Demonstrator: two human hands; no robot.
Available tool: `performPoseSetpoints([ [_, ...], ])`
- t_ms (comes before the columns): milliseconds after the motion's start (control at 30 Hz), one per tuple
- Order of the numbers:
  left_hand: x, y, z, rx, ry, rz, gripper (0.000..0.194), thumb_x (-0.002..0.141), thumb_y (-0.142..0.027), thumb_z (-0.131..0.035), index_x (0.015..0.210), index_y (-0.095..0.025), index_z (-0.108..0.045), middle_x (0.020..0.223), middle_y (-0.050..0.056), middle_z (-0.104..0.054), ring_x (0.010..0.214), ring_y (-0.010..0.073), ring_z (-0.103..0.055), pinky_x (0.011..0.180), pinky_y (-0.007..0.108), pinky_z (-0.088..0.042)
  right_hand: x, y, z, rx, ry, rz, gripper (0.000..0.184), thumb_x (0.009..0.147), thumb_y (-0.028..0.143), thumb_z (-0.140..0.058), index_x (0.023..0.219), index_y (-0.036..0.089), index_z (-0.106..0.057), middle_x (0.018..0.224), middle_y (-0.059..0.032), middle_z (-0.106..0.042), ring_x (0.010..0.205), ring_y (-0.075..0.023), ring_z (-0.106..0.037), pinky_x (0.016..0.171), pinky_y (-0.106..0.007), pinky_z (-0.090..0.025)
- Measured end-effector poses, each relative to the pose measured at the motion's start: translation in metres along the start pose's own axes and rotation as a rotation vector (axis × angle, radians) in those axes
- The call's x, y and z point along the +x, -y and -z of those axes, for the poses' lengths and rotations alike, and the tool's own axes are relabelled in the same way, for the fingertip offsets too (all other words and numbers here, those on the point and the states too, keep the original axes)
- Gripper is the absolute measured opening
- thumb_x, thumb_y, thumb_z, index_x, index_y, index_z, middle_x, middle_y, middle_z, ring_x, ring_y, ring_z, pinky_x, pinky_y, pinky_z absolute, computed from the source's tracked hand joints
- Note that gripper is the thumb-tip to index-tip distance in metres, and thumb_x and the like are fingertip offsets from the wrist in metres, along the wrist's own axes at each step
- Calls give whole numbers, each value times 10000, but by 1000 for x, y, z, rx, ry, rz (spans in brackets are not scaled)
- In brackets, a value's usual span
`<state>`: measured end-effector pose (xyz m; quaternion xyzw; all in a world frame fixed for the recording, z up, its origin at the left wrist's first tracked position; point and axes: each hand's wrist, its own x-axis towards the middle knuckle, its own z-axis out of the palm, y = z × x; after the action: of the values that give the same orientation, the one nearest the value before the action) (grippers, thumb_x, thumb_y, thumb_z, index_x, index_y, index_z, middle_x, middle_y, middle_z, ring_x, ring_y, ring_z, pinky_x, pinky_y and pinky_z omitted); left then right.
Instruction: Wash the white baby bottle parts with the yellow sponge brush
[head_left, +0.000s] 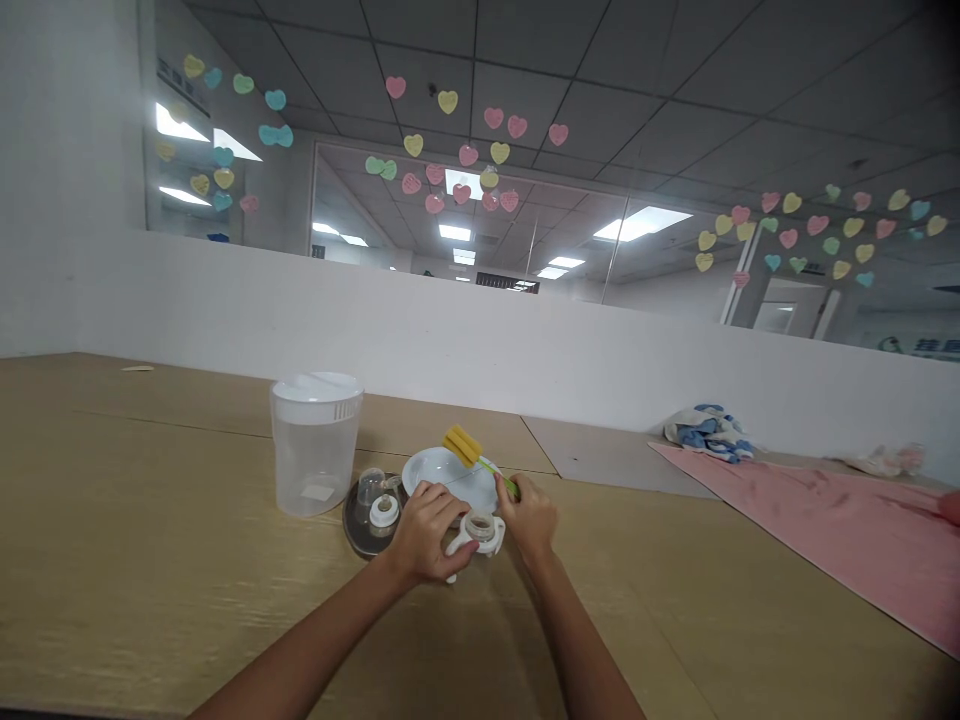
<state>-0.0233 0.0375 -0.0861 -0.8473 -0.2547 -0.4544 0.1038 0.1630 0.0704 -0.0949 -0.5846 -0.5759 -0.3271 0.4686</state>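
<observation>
My left hand (429,532) is closed around a baby bottle (481,527) with white handles, its open mouth facing up toward me. Between the fingers of my right hand (529,517) is the green handle of a bottle brush (463,446), whose yellow sponge head points up and to the left, apart from the bottle. Behind both hands lies a white bowl (424,464), partly covered by them. To the left, a dark tray (360,538) carries a white bottle collar with a nipple (384,513) and a clear cap (370,485).
A translucent plastic bucket (313,450) with a white lid stands left of the tray. Farther right are a pink cloth (840,525) and a crumpled blue-and-white cloth (709,432). A white wall (450,350) with windows above borders the table's back.
</observation>
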Motion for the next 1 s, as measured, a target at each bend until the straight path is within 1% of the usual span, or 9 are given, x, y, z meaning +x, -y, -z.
performPoseSetpoints([
  [100, -6, -8, -11, 77, 81, 111, 355, 798, -446, -462, 958, -163, -604, 833, 101, -644, 794, 248, -553, 720, 389, -394, 1, -1, 0, -9, -6, -32, 489, 857, 513, -379, 596, 169, -607, 507, -24, -586, 446, -97, -458, 489, -233, -210],
  [167, -12, -13, -19, 54, 103, 172, 451, 799, -490, -471, 1072, -144, -569, 912, 126, -643, 855, 272, -566, 772, 408, -415, 2, -1, 1, -15, -9, -69, 497, 855, 525, -371, 603, 171, -613, 515, -26, -592, 441, -98, -452, 485, -238, -199],
  [300, -18, -24, -25, -240, 153, 331, 555, 789, -496, -524, 1229, -170, -432, 1117, 116, -600, 1016, 254, -555, 868, 361, -431, 2, -3, 1, 2, -5, -116, 526, 853, 543, -352, 605, 167, -623, 523, -35, -597, 436, -101, -444, 486, -242, -192],
  [400, -16, -29, -20, -494, 238, 432, 605, 756, -445, -594, 1267, -233, -349, 1079, 47, -631, 948, 206, -592, 810, 296, -465, 2, -3, 1, 21, 19, -142, 532, 850, 550, -354, 594, 167, -619, 524, -39, -599, 443, -106, -443, 488, -238, -195],
  [500, -14, -30, -16, -584, 257, 485, 632, 738, -410, -621, 1271, -251, -322, 1043, 20, -652, 916, 194, -606, 797, 284, -471, 2, -2, 1, 45, 43, -165, 505, 840, 545, -376, 610, 168, -620, 538, -40, -606, 459, -113, -451, 489, -235, -199],
  [633, -16, -23, -17, -502, 127, 464, 670, 731, -436, -621, 1289, -223, -317, 1065, 49, -641, 938, 207, -604, 817, 298, -470, 1, 0, 5, 151, 34, -191, 391, 848, 435, -391, 686, 165, -621, 584, -31, -617, 497, -119, -484, 509, -226, -245],
  [833, -12, 9, -7, -83, -277, 401, 542, 771, -471, -566, 1224, -215, -415, 1177, 104, -546, 1069, 254, -514, 928, 390, -400, 1, 1, 11, 314, -41, -147, 304, 870, 298, -322, 787, 152, -576, 659, -41, -602, 574, -138, -524, 546, -228, -323],
  [933, -7, 26, 1, 70, -309, 401, 482, 802, -452, -540, 1207, -212, -435, 1142, 101, -532, 1064, 239, -493, 927, 378, -395, -1, 1, 12, 351, -59, -30, 295, 880, 283, -314, 815, 148, -568, 648, -35, -584, 569, -133, -514, 552, -225, -338],
  [1000, -6, 36, 4, 153, -310, 440, 466, 811, -444, -531, 1212, -226, -436, 1141, 96, -512, 1068, 240, -478, 933, 385, -387, -1, 2, 13, 345, -34, 75, 284, 873, 273, -336, 770, 153, -572, 603, -21, -554, 547, -123, -492, 552, -222, -333],
])
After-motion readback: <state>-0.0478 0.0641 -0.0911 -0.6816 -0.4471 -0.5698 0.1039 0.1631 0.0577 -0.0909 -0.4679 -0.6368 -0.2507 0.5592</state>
